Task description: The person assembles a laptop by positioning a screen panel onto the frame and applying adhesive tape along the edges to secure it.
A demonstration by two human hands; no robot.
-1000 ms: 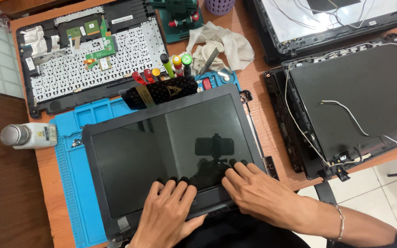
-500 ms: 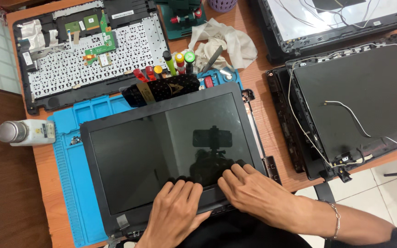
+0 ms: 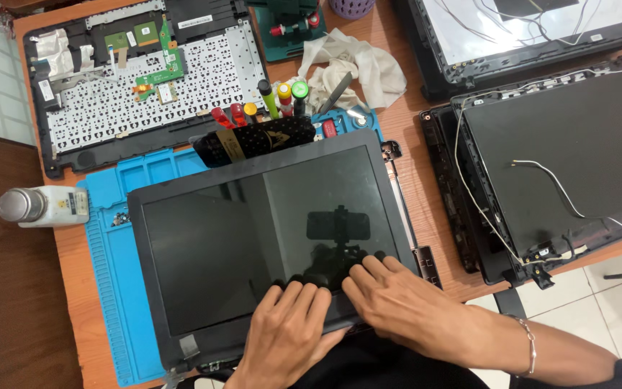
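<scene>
The left hand (image 3: 286, 335) and right hand (image 3: 404, 310) covered the near edge of the laptop screen panel (image 3: 253, 238), so the bezel beneath them could not be seen, nor whether any grip had closed on it. The panel hid much of the blue repair mat (image 3: 113, 288). The purple cup (image 3: 353, 7) and the open laptop lid (image 3: 541, 29) were cut off by the top edge. Parts on the keyboard frame's (image 3: 145, 79) green boards were too small to tell.
</scene>
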